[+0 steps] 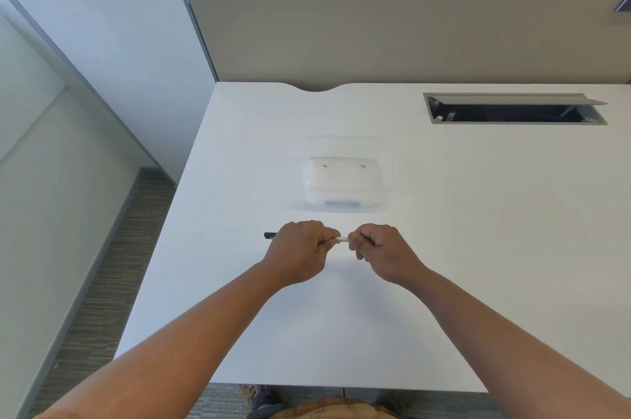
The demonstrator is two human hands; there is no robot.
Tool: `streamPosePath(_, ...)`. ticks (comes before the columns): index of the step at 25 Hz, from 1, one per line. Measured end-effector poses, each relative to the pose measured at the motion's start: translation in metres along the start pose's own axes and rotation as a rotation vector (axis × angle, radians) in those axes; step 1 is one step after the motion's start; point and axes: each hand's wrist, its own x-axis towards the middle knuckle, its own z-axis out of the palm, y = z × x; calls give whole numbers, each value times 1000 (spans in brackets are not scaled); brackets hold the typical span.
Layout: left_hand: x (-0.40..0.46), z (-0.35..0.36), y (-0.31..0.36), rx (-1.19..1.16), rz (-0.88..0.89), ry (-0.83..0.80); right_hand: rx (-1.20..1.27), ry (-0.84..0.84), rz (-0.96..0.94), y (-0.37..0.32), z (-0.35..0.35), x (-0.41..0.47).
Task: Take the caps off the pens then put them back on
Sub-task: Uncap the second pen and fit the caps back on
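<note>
I hold one pen level above the white desk, between both fists. Its white barrel shows in the small gap between my hands. My left hand is closed around the left part of the pen, and a black end sticks out past it to the left. My right hand is closed on the pen's right end, which its fingers hide. I cannot tell which end carries the cap, or whether the cap is seated.
A clear plastic container stands on the desk just beyond my hands. Farther back on the right lies an open cable slot with its lid raised. A grey partition closes off the back; the desk's left edge drops to carpet.
</note>
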Motion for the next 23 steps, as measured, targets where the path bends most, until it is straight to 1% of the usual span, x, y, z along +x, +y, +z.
streamPosePath(2,0,0,-1,-13,-13,-12,37,-11,4,0,-1,-1)
streamPosePath(5,0,0,-3,-56,-48,-21,97,61,-61,1,0,-4)
streamPosePath(10,2,-1,-1,-84,-49,-12,9,126,-145,2,0,-3)
streamPosePath(12,2,0,-2,-64,-17,2,-36,105,-140,2,1,-3)
streamPosePath(13,2,0,-1,-42,5,9,-30,80,-108,2,1,-3)
streamPosePath(16,2,4,0,28,48,4,81,-44,33,2,-3,-4)
streamPosePath(17,2,5,0,25,38,-2,82,-55,40,2,-3,-5)
streamPosePath(20,3,5,-2,-41,-33,-20,71,18,-30,3,-3,-8)
streamPosePath(23,4,4,-1,-67,-39,-28,63,90,-103,5,-2,-8)
